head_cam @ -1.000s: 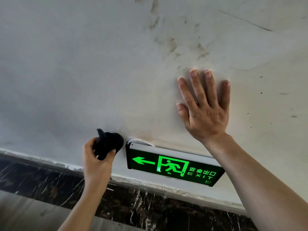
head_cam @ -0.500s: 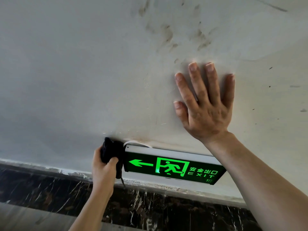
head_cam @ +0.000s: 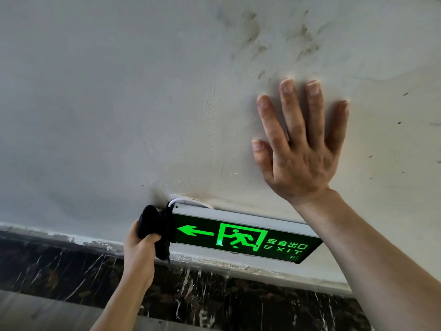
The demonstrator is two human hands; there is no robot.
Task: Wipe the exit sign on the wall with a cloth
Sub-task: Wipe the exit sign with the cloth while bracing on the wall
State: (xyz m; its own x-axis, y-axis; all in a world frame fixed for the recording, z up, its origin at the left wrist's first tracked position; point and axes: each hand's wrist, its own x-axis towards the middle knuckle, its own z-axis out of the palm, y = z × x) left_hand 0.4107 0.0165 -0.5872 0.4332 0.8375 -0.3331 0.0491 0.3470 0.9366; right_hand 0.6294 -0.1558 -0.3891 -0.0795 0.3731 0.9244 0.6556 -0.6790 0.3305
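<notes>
A lit green exit sign [head_cam: 241, 237] with a left arrow, a running figure and the word EXIT hangs low on the pale wall [head_cam: 95, 103]. It has a grey metal frame on top. My left hand [head_cam: 139, 244] grips a bunched black cloth [head_cam: 156, 225], which presses against the sign's left end and hangs down beside it. My right hand [head_cam: 300, 149] lies flat on the wall above the sign's right half, fingers spread and holding nothing.
A white cable [head_cam: 188, 201] loops out of the wall at the sign's top left corner. Dirty smudges [head_cam: 253, 32] mark the wall above. A dark marble skirting band [head_cam: 214, 297] runs below the sign.
My left hand has carried the cloth from the wall left of the sign down onto the sign's left end. The right hand has stayed flat on the wall.
</notes>
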